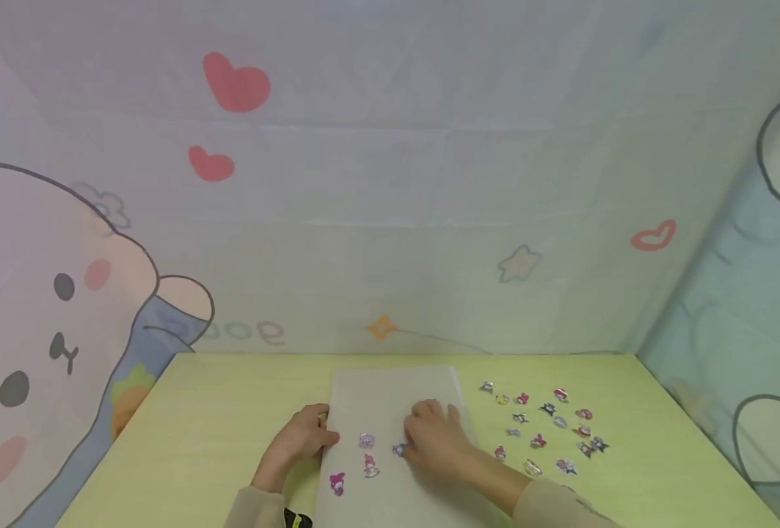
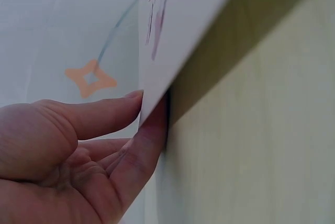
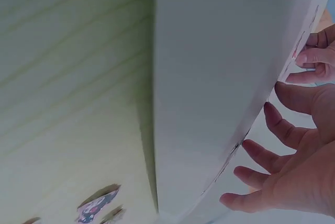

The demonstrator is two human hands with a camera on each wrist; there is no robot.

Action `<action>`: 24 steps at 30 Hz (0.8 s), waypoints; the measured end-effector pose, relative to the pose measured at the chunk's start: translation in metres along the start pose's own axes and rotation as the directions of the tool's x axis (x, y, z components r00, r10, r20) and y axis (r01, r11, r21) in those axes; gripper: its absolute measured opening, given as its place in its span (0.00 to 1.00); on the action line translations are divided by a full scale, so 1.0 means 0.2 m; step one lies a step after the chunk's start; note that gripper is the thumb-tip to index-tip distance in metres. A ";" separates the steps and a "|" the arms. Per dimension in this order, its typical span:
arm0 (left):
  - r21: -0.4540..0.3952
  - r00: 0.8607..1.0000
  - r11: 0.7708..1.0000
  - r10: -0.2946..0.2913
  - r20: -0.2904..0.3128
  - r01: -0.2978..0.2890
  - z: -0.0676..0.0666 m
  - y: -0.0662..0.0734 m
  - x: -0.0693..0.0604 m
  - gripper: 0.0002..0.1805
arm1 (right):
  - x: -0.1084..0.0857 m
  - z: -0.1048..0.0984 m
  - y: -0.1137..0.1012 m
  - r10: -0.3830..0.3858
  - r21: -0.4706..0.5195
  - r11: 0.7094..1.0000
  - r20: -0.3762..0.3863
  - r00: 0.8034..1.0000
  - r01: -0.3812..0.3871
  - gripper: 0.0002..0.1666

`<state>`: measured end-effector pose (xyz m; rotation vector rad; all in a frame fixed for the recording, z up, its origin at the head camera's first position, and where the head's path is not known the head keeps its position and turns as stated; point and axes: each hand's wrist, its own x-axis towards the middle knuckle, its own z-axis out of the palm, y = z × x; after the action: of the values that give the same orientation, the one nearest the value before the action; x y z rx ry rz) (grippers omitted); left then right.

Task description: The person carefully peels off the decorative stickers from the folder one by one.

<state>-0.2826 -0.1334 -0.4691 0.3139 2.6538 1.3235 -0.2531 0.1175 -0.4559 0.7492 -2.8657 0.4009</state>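
A white sheet [image 1: 390,389] lies on the table with several small cartoon stickers on it. Among these are a magenta sticker [image 1: 337,483], a pink-and-white sticker [image 1: 370,466] and a round lilac sticker [image 1: 366,440]. My left hand [image 1: 302,434] pinches the sheet's left edge, thumb on top and fingers beneath, as the left wrist view shows. Toward the right half of the sheet, my right hand [image 1: 437,438] touches the surface with spread, slightly bent fingers [image 3: 256,153]. A bluish sticker [image 1: 399,449] lies by its thumb, partly covered.
Loose stickers [image 1: 538,441] are scattered on the pale yellow table [image 1: 231,411] to the right of the sheet. A printed cloth [image 1: 363,183] hangs behind the table and at its sides. Something black and yellow [image 1: 297,519] shows beside the left sleeve.
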 end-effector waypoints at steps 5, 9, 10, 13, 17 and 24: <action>0.008 1.000 1.000 0.006 -0.004 -0.006 0.00 0.00 0.00 0.34 | 0.01 0.00 -0.01 0.005 0.015 1.000 0.006 1.000 -0.005 0.12; 0.020 1.000 1.000 0.010 -0.006 -0.010 0.00 0.00 0.00 0.34 | 0.02 0.00 -0.02 0.003 0.008 1.000 -0.001 1.000 -0.003 0.14; 0.018 1.000 1.000 0.008 -0.004 -0.008 0.00 0.00 0.00 0.34 | 0.02 0.00 -0.02 0.004 0.004 1.000 -0.001 1.000 -0.004 0.14; 0.013 1.000 1.000 0.000 -0.003 0.000 0.00 0.00 0.00 0.34 | 0.02 -0.01 -0.02 0.007 -0.002 1.000 -0.005 1.000 -0.007 0.14; 0.012 1.000 1.000 -0.005 -0.004 0.005 0.00 0.01 0.00 0.34 | 0.02 -0.01 -0.03 0.004 -0.012 1.000 -0.013 1.000 -0.004 0.12; 0.012 1.000 1.000 0.002 -0.001 -0.002 0.00 0.01 0.00 0.34 | 0.00 -0.04 -0.01 -0.026 -0.024 0.999 -0.043 0.999 0.025 0.11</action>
<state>-0.2821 -0.1330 -0.4678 0.3169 2.6640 1.3089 -0.2513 0.1177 -0.4480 0.7621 -2.8128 0.3752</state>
